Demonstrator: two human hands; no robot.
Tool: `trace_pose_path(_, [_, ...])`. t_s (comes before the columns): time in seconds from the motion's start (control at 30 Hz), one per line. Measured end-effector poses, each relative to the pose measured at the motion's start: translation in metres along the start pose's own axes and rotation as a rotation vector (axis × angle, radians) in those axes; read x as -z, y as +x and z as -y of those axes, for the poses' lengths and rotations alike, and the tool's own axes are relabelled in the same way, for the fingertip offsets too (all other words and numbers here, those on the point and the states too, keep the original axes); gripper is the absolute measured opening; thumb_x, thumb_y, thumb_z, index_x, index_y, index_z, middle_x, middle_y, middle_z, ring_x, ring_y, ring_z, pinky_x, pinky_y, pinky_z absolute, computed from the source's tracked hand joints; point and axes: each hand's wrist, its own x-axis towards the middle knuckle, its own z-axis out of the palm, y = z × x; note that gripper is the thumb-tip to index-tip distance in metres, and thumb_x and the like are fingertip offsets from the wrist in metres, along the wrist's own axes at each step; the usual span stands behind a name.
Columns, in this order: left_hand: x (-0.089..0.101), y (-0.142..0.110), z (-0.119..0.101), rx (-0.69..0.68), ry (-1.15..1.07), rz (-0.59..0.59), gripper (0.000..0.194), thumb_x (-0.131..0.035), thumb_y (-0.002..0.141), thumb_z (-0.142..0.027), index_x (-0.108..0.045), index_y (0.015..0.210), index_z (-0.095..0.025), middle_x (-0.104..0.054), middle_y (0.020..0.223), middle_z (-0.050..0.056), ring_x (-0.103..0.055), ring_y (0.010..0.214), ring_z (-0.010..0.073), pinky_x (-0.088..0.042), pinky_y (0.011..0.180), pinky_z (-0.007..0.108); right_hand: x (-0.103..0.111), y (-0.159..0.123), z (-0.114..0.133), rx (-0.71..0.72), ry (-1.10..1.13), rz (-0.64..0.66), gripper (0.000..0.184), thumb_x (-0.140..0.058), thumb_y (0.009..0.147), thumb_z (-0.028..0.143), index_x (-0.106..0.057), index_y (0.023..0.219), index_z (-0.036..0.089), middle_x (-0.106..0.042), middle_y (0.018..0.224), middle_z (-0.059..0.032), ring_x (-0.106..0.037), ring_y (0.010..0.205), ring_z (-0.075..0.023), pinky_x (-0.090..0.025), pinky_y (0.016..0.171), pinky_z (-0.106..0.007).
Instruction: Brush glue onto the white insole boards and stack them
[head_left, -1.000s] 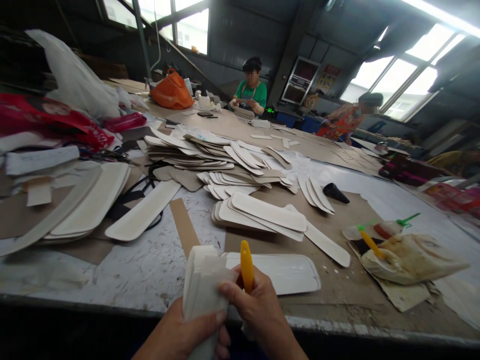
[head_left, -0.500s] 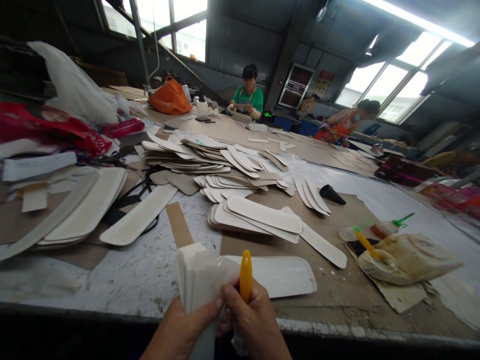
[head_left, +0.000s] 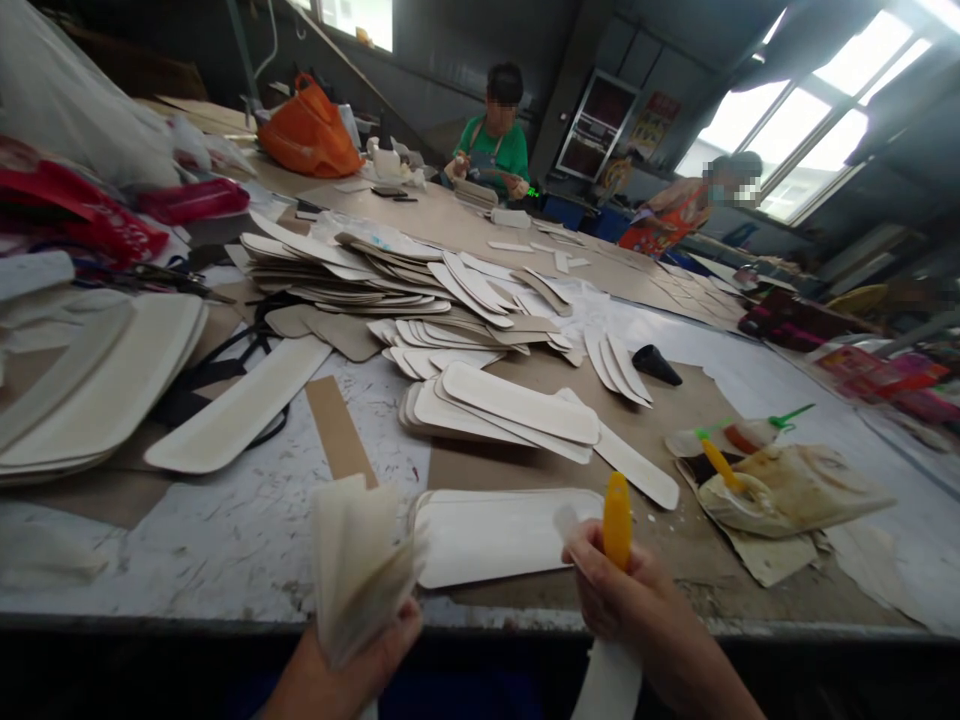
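Observation:
My left hand (head_left: 367, 650) is closed around the lower end of a sheaf of thin, whitish strips (head_left: 352, 565), whose upper ends fan out. My right hand (head_left: 626, 595) grips a tool with a yellow handle (head_left: 617, 520) pointing up; its other end is hidden. The same fingers pinch one thin white strip (head_left: 609, 685), which hangs below the hand past the table edge. Between and beyond the hands, a small stack of long white panels with rounded corners (head_left: 502, 535) lies on the table.
Piles of similar panels (head_left: 517, 405) cover the table's middle and left. A stained bag (head_left: 802, 490) with another yellow handle, a bottle with a green tip (head_left: 757, 432) and a black cone (head_left: 656, 365) lie to the right. Two people work farther back.
My hands have moved apart. My right hand has gone right with the yellow-handled tool and a single strip, while the sheaf stays in my left hand. The view has shifted slightly.

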Motion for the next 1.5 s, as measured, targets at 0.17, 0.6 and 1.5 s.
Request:
trace_pose_path(0.17, [-0.002,0.019,-0.022,-0.058,-0.058,-0.069,0.042,-0.079,0.057,-0.049,-0.067,0.076,-0.014,-0.055,0.049,-0.004,-0.049,0.054,0.0138,-0.040,0.054,0.023,-0.023,0.029,0.012,0.154,-0.631,0.256,0.027,-0.056,0.080,0.030,-0.048,0.057,0.020,-0.040,0.055,0.0058,-0.034,0.052,-0.0097,-0.024,0.048,-0.022])
trace_pose_path(0.6, [-0.003,0.035,-0.030,-0.007,0.169,0.029,0.030,-0.069,0.057,-0.045,-0.060,0.055,-0.017,-0.058,0.046,-0.001,-0.051,0.045,0.0158,-0.039,0.049,0.027,-0.071,0.069,0.026,0.278,-1.327,0.397,0.016,-0.067,0.078,0.026,-0.065,0.063,0.020,-0.063,0.058,-0.0013,-0.051,0.052,-0.0148,-0.023,0.048,-0.025])
trace_pose_path(1.5, [-0.003,0.042,-0.040,0.013,0.467,0.109,0.040,-0.061,0.054,-0.058,-0.052,0.040,-0.022,-0.053,0.037,-0.001,-0.049,0.045,0.0175,-0.038,0.056,0.028,0.034,0.025,0.011,-0.007,-1.222,0.189,0.016,-0.051,0.089,0.028,-0.063,0.084,0.018,-0.069,0.088,-0.0064,-0.063,0.081,-0.0207,-0.042,0.070,-0.028])
